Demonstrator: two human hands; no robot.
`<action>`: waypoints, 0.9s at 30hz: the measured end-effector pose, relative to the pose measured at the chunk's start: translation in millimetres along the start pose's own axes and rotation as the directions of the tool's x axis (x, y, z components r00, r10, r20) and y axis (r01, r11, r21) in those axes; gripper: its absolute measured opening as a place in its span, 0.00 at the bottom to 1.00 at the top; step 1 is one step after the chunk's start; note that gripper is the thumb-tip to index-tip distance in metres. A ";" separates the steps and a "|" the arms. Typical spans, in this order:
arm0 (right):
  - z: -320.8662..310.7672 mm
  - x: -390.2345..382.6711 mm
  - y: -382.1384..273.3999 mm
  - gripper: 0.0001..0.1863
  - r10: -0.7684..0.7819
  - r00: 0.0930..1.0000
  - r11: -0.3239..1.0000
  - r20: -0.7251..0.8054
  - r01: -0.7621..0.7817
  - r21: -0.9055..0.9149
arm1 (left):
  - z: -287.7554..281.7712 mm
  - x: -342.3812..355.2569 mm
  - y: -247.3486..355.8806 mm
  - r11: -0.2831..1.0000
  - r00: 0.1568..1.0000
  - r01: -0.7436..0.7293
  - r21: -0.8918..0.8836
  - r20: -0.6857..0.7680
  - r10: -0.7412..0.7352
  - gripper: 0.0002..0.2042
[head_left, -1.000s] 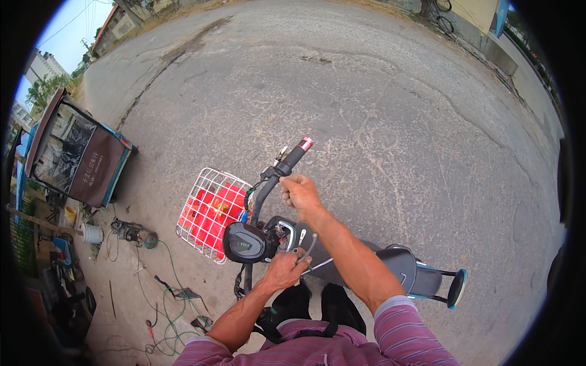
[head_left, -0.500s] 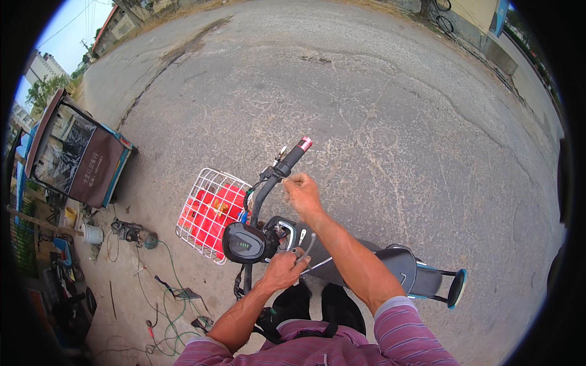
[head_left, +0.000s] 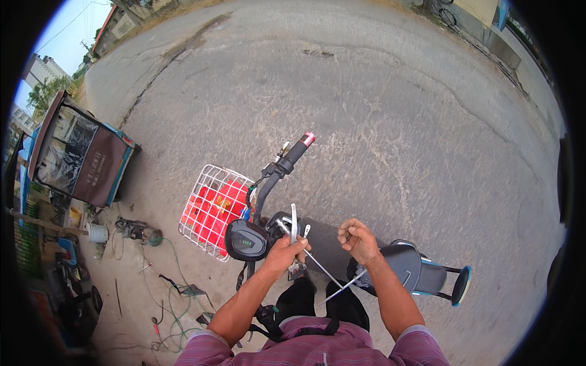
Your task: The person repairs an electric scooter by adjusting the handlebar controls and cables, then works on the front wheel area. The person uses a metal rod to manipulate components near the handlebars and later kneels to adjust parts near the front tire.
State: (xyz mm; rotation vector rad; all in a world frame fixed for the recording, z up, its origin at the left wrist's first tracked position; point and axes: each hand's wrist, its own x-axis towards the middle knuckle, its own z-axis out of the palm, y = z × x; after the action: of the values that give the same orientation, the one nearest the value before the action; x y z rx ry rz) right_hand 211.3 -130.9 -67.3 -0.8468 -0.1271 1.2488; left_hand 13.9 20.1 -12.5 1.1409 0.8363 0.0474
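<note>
My left hand (head_left: 284, 255) is closed around a silver brake lever (head_left: 294, 219) and a long thin metal rod (head_left: 323, 269), beside the dashboard of an electric scooter. The rod slants down toward my knees. My right hand (head_left: 359, 240) hovers over the scooter's footboard, left of the black seat (head_left: 403, 265). Its thumb and fingers are curled together, and what they hold, if anything, is too small to name. A second thin metal rod (head_left: 340, 288) runs below the right wrist; I cannot tell whether that hand grips it. Beyond my hands stands the handlebar (head_left: 265, 189), with a black and pink grip (head_left: 299, 149).
A white wire basket (head_left: 204, 207) with a red bag (head_left: 223, 210) hangs on the scooter's front. Green hoses (head_left: 177, 308) and tools lie on the ground at left, near a white bucket (head_left: 96, 233). Further left stands a covered three-wheeler (head_left: 91, 155).
My right hand has come back from the handlebar toward the seat. The left hand has turned the lever upright, and the long rods now show.
</note>
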 end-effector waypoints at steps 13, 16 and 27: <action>-58.2 -97.8 -10.9 0.19 -0.153 0.870 0.927 -0.469 -0.039 -0.374 | 9.9 82.1 36.4 0.959 0.997 0.049 -0.280 0.067 -0.031 0.17; -41.2 -79.0 3.9 0.22 -0.048 0.941 0.949 -0.336 -0.062 -0.309 | 5.4 93.4 32.7 0.938 0.999 0.023 -0.347 0.050 -0.007 0.17; -23.6 -36.9 28.4 0.13 -0.059 0.965 0.997 -0.255 0.042 -0.071 | 3.9 93.4 52.8 0.982 0.999 -0.007 -0.186 0.052 0.017 0.14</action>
State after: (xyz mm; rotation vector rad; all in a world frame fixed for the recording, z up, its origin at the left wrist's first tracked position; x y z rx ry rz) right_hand 188.4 -172.8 -88.5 -1.0481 0.0191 1.0814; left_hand 101.5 81.5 -21.4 0.9670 0.7611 0.1026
